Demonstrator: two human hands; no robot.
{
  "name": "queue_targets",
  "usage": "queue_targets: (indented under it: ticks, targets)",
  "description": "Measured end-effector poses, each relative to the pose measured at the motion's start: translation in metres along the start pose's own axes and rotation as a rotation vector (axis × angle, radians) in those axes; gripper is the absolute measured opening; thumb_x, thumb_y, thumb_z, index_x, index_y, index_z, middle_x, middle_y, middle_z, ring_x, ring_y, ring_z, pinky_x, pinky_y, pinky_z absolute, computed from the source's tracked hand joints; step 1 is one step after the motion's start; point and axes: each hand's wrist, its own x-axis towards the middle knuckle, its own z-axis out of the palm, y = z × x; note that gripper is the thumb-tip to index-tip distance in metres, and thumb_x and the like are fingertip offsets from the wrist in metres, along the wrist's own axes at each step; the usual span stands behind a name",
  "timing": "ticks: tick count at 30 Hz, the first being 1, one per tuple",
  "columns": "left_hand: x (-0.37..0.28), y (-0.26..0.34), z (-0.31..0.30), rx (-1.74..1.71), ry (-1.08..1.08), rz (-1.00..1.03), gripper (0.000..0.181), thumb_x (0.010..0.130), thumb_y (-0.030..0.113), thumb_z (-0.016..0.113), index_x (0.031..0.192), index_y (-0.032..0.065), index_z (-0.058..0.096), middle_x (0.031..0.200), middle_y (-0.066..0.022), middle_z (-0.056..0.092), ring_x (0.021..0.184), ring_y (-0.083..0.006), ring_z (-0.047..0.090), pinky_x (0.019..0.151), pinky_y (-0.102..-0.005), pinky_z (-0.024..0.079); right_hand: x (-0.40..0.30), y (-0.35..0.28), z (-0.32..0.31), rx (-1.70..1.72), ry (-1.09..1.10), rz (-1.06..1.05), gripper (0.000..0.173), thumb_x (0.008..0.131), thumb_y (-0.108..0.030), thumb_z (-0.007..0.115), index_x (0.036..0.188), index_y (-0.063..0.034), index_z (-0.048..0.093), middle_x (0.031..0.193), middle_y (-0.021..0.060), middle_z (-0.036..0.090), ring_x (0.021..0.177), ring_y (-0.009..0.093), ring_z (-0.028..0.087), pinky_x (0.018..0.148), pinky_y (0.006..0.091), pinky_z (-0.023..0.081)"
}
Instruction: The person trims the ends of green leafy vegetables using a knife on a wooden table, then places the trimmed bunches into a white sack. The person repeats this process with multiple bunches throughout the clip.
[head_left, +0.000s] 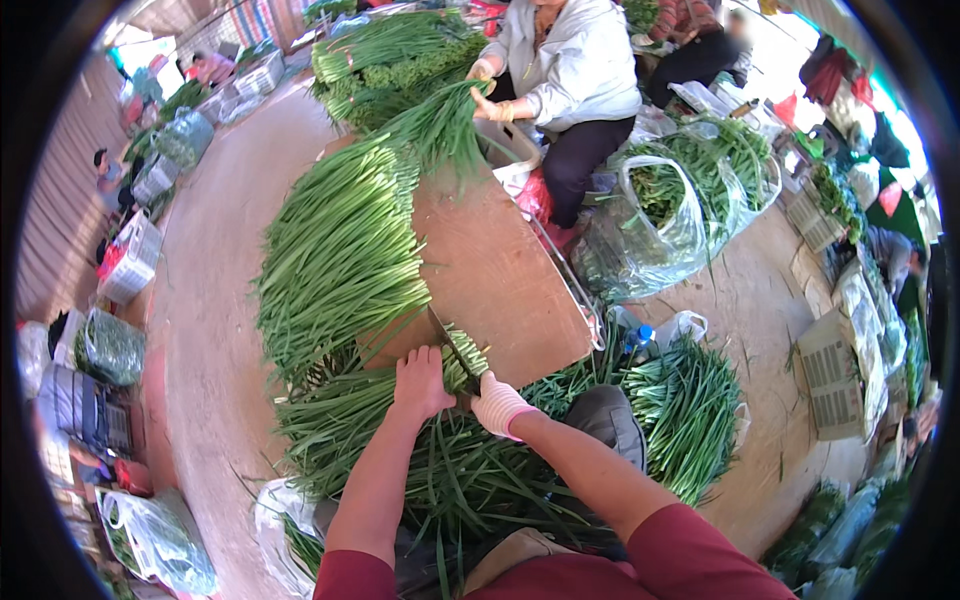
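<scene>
My bare left hand (424, 384) holds down a bunch of long green chives (337, 409) near the board's front edge, its fingers over the stalks. A white, pink-cuffed glove covers my right hand (499, 405), which is shut on the handle of a knife (455, 346). The dark blade lies across the bunch, just right of my left fingers. Pale cut stalk ends (469, 349) show beyond the blade. A large pile of chives (341, 259) lies along the left of the brown wooden board (502, 277), pale ends facing right. Leaves hang over my lap.
Across the board a person in a pale jacket (581, 67) holds chives (442, 124). Right of the board stand a large plastic bag of greens (667, 217), a blue-capped bottle (639, 337) and a chive heap (682, 420). Crates (829, 367) line the right side.
</scene>
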Motion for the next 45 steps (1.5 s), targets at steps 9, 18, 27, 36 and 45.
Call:
queue_targets:
  ticks: [9,18,27,36,45]
  targets:
    - [0.012,-0.039,-0.001,-0.141,0.032,-0.143,0.096,0.059,0.033,0.092,0.137,0.0022,0.045,0.135,-0.0182,0.055,0.127,-0.0372,0.053,0.108,-0.0492,0.042,-0.009,0.0,0.002,0.535,0.247,0.198,0.039,0.096,-0.023,0.052,0.118,0.0077,0.043,0.093,0.0375,0.066,0.093,0.05,0.067,0.082,0.0545,0.054]
    - [-0.008,-0.028,0.002,0.105,-0.057,0.487,0.098,0.065,0.03,0.088,0.148,0.0069,0.04,0.14,-0.0147,0.052,0.132,-0.036,0.046,0.116,-0.0511,0.032,-0.023,0.073,-0.094,0.044,0.359,0.166,0.034,0.091,-0.03,0.064,0.113,-0.0045,0.057,0.101,0.0265,0.068,0.097,0.042,0.068,0.084,0.052,0.054]
    - [-0.127,0.028,-0.016,-0.84,0.218,-0.119,0.098,0.079,0.037,0.085,0.152,0.0003,0.032,0.154,-0.0212,0.036,0.143,-0.0416,0.035,0.118,-0.052,0.032,0.031,0.011,-0.107,0.052,0.312,-0.176,0.047,0.096,-0.043,0.058,0.122,-0.0038,0.063,0.115,0.0252,0.065,0.109,0.042,0.063,0.095,0.051,0.05]
    - [-0.116,0.011,0.061,-2.391,0.439,-1.047,0.085,0.097,0.065,0.053,0.149,0.0002,0.037,0.138,-0.0213,0.055,0.123,-0.0372,0.059,0.106,-0.0521,0.048,0.066,-0.078,-0.05,-0.072,0.057,-0.185,0.065,0.098,-0.057,0.048,0.12,0.0022,0.061,0.121,0.0264,0.064,0.113,0.043,0.063,0.097,0.0514,0.051]
    - [-0.15,-0.001,0.077,-2.775,0.443,-0.568,0.085,0.096,0.078,0.034,0.154,0.0155,0.04,0.153,-0.0079,0.048,0.139,-0.0296,0.047,0.116,-0.0478,0.038,-0.022,-0.137,0.028,-0.06,0.395,-0.284,0.087,0.084,-0.061,0.066,0.133,0.0077,0.047,0.132,0.0324,0.053,0.123,0.047,0.053,0.102,0.0516,0.047]
